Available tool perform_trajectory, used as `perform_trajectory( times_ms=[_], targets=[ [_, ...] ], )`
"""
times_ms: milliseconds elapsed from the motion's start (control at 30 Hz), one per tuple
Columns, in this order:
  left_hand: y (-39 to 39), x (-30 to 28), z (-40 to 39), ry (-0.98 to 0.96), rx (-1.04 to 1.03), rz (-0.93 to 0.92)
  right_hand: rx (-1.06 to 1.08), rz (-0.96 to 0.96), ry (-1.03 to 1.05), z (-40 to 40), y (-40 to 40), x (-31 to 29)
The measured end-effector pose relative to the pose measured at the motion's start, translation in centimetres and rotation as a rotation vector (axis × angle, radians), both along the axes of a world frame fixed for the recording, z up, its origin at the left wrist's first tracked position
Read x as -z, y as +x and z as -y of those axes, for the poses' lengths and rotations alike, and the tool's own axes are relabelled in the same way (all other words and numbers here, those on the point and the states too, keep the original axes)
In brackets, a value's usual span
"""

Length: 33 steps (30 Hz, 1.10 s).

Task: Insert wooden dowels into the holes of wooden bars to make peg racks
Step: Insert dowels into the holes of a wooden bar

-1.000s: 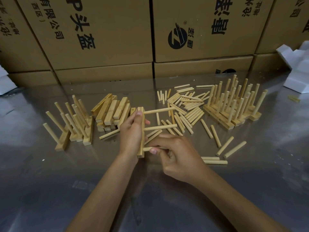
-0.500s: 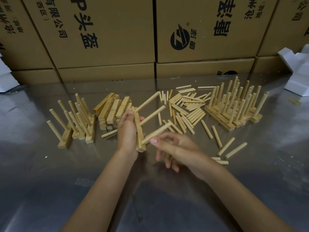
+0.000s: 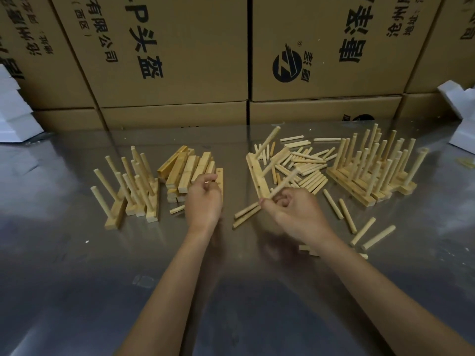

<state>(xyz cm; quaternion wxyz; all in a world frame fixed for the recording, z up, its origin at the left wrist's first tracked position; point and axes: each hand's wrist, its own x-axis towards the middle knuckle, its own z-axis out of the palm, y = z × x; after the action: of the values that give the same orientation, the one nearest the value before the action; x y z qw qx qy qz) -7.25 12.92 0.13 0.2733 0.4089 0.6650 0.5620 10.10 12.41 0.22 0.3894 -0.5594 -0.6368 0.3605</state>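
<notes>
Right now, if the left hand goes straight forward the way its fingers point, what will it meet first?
Most likely the stack of blank wooden bars: the left hand hovers just before it, fingers loosely curled toward it. Whether they already touch is unclear.

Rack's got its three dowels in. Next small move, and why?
Probably carry the rack, which the right hand grips by its nearest dowel, over to the finished racks on the right. Three dowels stand in it, and the left hand already reaches the bare bars.

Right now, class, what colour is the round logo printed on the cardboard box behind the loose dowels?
Black, on the brown cardboard box; the round logo shows best in the head view.
</notes>
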Motion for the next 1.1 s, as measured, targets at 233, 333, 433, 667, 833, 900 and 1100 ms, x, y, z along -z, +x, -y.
perform_trajectory(
  times_ms=[233,333,433,667,833,900,1100],
  targets=[
    [-1.1,0.2,-0.1,-0.032,-0.020,-0.325,0.055,0.553,0.174,-7.9,-5.7,-1.0],
    [-1.6,0.4,-0.2,-0.053,-0.037,-0.351,0.059,0.725,0.172,-10.1,-8.0,-0.2],
    [-1.9,0.5,-0.5,-0.072,-0.045,-0.330,0.103,0.751,0.167,-11.3,-8.9,0.5],
    [-2.0,0.0,-0.4,-0.061,-0.035,-0.310,0.132,0.781,0.226,-9.3,-8.8,1.0],
    [-1.7,-0.3,-0.2,-0.020,-0.034,-0.290,-0.096,0.910,0.147,-7.2,-9.5,0.6],
    [-1.8,-0.4,-0.2,-0.015,-0.034,-0.276,-0.129,0.939,0.109,-7.0,-9.5,0.0],
    [-2.0,-0.2,-0.1,-0.011,-0.014,-0.231,-0.121,0.987,0.138,-5.1,-8.1,-0.6]
  ],
)
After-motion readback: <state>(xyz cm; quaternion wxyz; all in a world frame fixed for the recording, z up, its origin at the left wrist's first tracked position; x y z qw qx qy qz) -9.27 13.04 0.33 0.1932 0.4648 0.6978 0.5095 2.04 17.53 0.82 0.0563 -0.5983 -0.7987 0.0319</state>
